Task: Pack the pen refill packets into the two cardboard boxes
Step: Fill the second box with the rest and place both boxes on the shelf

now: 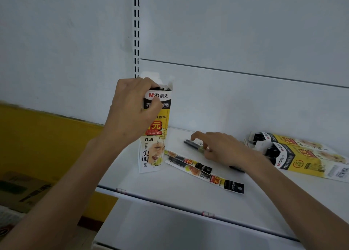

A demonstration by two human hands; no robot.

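At the far left a brown carton [22, 189] lies low and blurred in front of a yellow wall [47, 136]. Beside it begins the white shelf [170, 193], and a slotted rail [136, 32] runs up the white back panel. The left hand [132, 106] reaches onto the shelf and grips the upright box [154, 147] near its top, with the fingers curled round the far side and the thumb pressed on the printed front. This box stands on its short end at the left part of the shelf, and its top flaps are open, with dark packet ends showing inside. Just right of its foot, two loose packets [205, 173] lie flat on the shelf, side by side and slanting toward the front edge; their hang-hole ends point to the right. Behind them the right hand [221, 147] rests low over the shelf and its curled fingers pinch a clear packet [192, 143] of black refills, which sticks out to the left from under the fingers. At the far right, two flat boxes [306, 161] lie on their sides, touching each other, with their open ends turned toward the right hand.
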